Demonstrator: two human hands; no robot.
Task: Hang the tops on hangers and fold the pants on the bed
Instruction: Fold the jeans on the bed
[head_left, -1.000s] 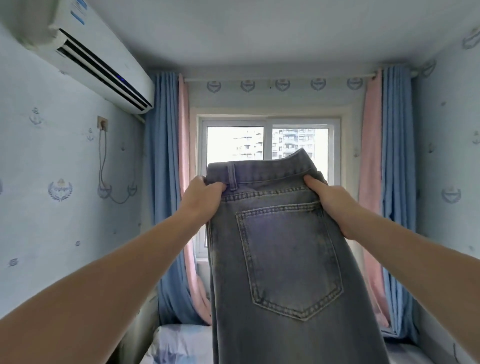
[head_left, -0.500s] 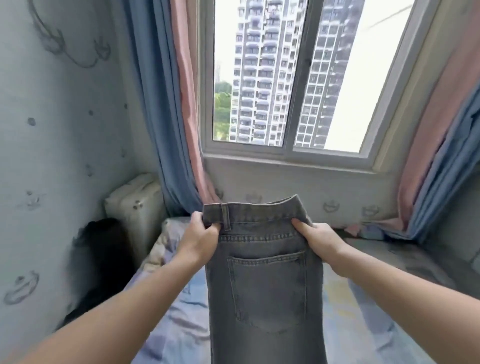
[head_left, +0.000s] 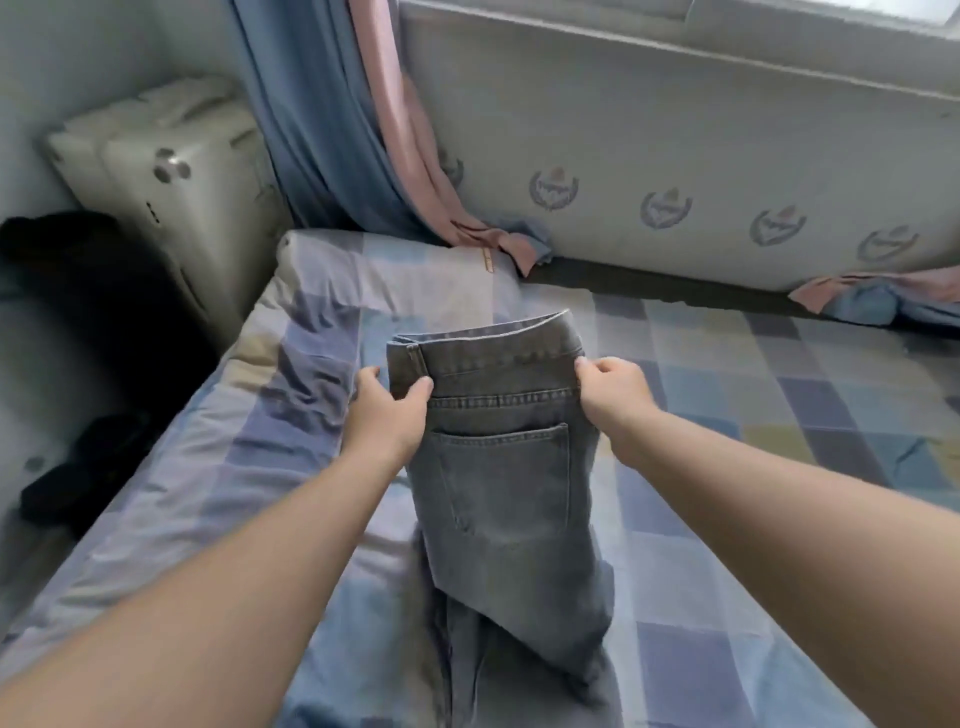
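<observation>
Left hand (head_left: 387, 410) clamped on the left end of a grey jeans (head_left: 498, 483) waistband, thumb pressed on the denim beside a belt loop, fingers tucked behind and out of sight. Right hand (head_left: 613, 395) curled round the opposite end, fingertips folded over the edge. Jeans doubled lengthwise, one back pocket facing the viewer, hanging from that two-handed hold over a bed (head_left: 779, 395) with a blue, lilac and yellow checked sheet. Waistband in the air; lower legs already heaped in loose folds on the sheet near the bottom of the view. Blue and pink curtain (head_left: 363, 156) trailing onto the far end of the mattress. Pale hard case (head_left: 171, 171) beside the bed at left. Dark shapes (head_left: 78, 291) on the floor near it, too murky to identify.

Likely step: laying the pants flat, ready for folding. To do it well: keep both grips level for a taut, square waistband. Draw the waistband away toward the wall, pulling the heaped legs out straight rather than settling on top of them. Lower gently, seams aligned, pocket side up. Release only once flat, then smooth from waist to hem. Stay short of the curtain ends. Main risk, by the look of it: creases trapped in the bunched legs.
</observation>
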